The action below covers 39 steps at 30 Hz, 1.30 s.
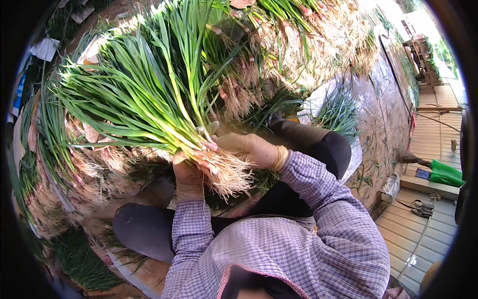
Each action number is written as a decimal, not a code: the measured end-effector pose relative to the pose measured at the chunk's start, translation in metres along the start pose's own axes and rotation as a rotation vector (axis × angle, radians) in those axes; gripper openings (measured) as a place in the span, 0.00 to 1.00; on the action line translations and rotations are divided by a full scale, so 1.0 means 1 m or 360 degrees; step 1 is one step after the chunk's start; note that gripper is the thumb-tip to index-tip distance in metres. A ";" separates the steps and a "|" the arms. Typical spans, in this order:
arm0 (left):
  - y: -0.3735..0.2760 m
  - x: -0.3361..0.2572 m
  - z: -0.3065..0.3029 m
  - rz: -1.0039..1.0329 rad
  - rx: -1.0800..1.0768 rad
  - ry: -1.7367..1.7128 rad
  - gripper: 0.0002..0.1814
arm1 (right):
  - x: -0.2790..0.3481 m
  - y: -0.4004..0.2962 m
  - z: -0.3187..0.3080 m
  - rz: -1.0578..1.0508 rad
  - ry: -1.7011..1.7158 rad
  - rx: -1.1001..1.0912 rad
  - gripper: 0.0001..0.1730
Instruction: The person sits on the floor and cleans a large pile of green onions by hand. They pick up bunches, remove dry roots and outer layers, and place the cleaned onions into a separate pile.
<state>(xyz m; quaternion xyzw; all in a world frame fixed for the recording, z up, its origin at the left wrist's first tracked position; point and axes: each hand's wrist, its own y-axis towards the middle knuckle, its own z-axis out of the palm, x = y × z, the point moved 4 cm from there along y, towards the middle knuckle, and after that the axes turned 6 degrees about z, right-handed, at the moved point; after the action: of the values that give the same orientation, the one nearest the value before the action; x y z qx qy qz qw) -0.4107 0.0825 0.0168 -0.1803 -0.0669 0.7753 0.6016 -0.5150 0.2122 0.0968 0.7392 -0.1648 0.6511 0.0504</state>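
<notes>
A bunch of green garlic plants lies across my left hand, which is closed around the stems just above the roots. The leaves fan out to the upper left, and the pale roots hang towards my body. My right hand, in a thin tan glove, is at the right side of the bunch, beside the reddish stem bases. Its fingertips are partly hidden behind the stems and roots, so its hold is unclear. Beyond my hands, more rooted garlic plants are heaped.
Piled plants with roots fill the top, and further bundles lie at the left. Cut leaf tips rest on a sheet at the right. My bent knees flank the work. A broom and green cloth lie far right.
</notes>
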 end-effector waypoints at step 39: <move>-0.036 0.002 0.002 0.0026 0.0158 -0.0150 0.21 | 0.000 0.050 -0.080 0.0332 0.1304 -0.0521 0.07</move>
<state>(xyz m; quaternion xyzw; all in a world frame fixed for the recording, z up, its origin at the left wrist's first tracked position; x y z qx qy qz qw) -0.3791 0.0946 0.0295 -0.1142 -0.0551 0.7902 0.5996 -0.6062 0.1882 0.1016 0.3824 -0.3057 0.8568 0.1617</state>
